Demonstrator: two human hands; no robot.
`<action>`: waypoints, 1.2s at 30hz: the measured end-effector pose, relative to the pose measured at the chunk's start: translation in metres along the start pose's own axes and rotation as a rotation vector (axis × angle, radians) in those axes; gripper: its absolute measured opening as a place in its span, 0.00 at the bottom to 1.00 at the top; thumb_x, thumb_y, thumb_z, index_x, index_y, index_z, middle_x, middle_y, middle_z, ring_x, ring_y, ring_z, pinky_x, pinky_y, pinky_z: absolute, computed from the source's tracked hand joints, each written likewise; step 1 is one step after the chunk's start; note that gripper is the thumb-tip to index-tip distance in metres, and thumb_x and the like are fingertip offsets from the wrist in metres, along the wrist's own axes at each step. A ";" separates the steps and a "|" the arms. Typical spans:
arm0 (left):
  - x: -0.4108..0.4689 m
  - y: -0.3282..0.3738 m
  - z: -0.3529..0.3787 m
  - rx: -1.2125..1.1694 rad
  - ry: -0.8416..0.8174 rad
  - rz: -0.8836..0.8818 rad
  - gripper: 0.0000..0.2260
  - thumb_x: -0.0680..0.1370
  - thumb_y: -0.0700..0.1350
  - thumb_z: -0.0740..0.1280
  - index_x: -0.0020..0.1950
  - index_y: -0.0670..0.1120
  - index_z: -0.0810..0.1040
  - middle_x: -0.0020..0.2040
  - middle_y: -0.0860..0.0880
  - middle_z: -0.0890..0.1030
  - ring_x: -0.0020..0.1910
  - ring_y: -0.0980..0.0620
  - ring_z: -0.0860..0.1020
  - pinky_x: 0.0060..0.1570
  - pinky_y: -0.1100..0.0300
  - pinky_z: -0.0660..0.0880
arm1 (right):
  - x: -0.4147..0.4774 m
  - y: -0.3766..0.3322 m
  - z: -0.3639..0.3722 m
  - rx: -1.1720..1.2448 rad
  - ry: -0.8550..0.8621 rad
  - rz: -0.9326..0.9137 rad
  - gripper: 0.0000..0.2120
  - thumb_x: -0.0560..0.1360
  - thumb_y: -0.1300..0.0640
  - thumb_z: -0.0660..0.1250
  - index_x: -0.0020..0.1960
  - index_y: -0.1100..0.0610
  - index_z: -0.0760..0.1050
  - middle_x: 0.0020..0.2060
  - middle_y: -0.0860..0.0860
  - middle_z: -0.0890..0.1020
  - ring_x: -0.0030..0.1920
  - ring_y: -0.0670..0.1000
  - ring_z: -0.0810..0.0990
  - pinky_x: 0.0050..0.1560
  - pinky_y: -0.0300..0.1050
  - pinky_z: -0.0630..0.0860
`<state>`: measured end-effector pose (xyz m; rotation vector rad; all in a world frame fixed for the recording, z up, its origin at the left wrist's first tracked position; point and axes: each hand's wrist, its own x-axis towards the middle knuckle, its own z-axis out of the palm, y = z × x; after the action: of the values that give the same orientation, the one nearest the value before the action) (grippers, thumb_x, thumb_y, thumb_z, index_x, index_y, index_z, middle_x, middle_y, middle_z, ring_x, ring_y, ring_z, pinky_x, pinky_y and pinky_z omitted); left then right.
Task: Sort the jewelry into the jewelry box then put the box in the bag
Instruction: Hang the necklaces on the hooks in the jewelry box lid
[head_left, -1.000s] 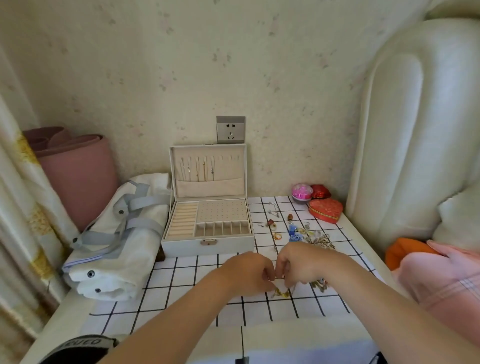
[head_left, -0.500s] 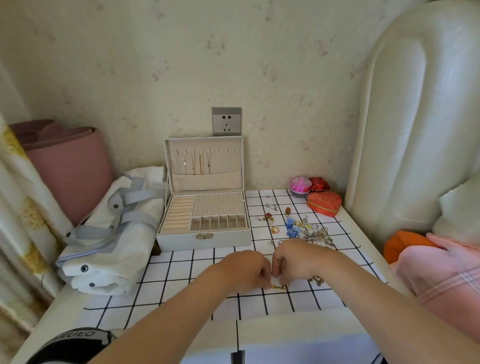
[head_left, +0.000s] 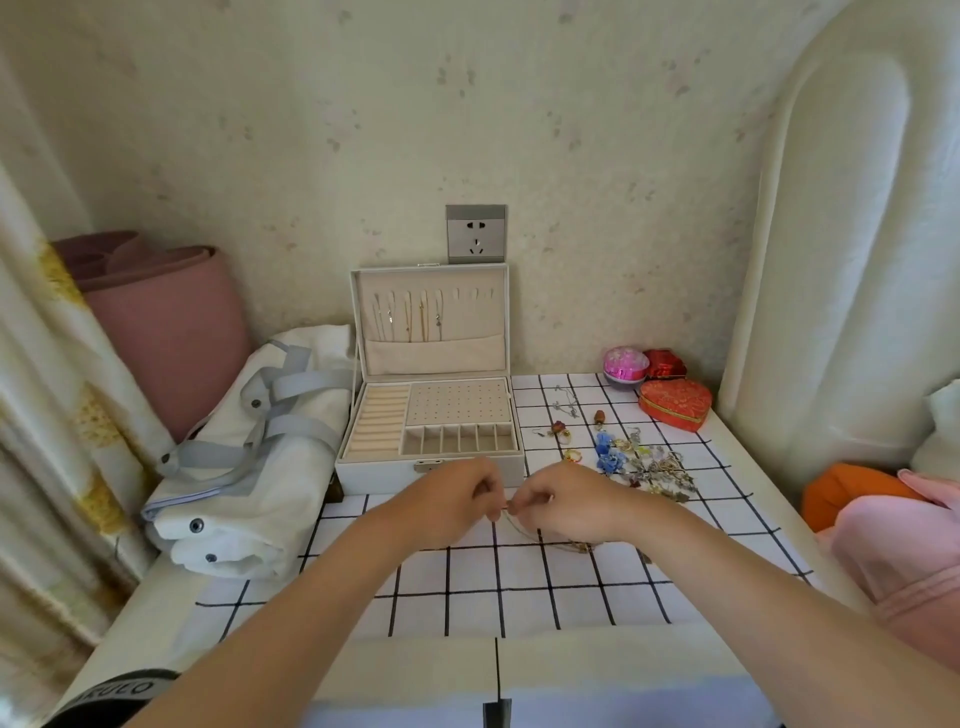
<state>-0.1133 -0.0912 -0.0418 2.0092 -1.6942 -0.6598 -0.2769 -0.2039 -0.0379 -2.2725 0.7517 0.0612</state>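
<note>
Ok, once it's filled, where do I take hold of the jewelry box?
Probably by its base, gripping both short side walls, coming from the front. The jewelry box is wide and flat, its lid stands open upright, and the bag crowds its left side.

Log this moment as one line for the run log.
stage: sorting jewelry | left hand: pinches chain | right hand: pinches chain | jewelry box: open | bag: left of box | loose jewelry: right of box
</note>
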 end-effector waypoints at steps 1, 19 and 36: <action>0.000 -0.001 -0.003 -0.044 0.029 0.009 0.04 0.79 0.47 0.66 0.45 0.52 0.78 0.41 0.55 0.80 0.38 0.57 0.74 0.42 0.62 0.72 | 0.001 -0.004 -0.001 0.056 0.006 -0.015 0.08 0.76 0.52 0.69 0.54 0.49 0.83 0.47 0.44 0.84 0.45 0.42 0.81 0.48 0.39 0.78; -0.004 -0.017 -0.047 -0.319 0.184 -0.039 0.05 0.79 0.46 0.69 0.43 0.49 0.81 0.36 0.54 0.78 0.37 0.58 0.74 0.44 0.60 0.72 | 0.029 -0.044 -0.013 0.525 0.043 -0.045 0.11 0.82 0.55 0.64 0.54 0.63 0.79 0.29 0.48 0.74 0.31 0.48 0.73 0.48 0.51 0.81; -0.011 -0.011 -0.096 -0.667 0.277 -0.207 0.09 0.78 0.40 0.63 0.38 0.48 0.74 0.27 0.53 0.64 0.25 0.55 0.59 0.25 0.63 0.57 | 0.040 -0.063 -0.047 0.897 0.030 -0.075 0.14 0.83 0.52 0.58 0.40 0.55 0.71 0.29 0.49 0.62 0.28 0.49 0.57 0.31 0.44 0.56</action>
<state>-0.0479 -0.0770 0.0283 1.6921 -0.9421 -0.8335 -0.2180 -0.2195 0.0263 -1.4394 0.5473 -0.2915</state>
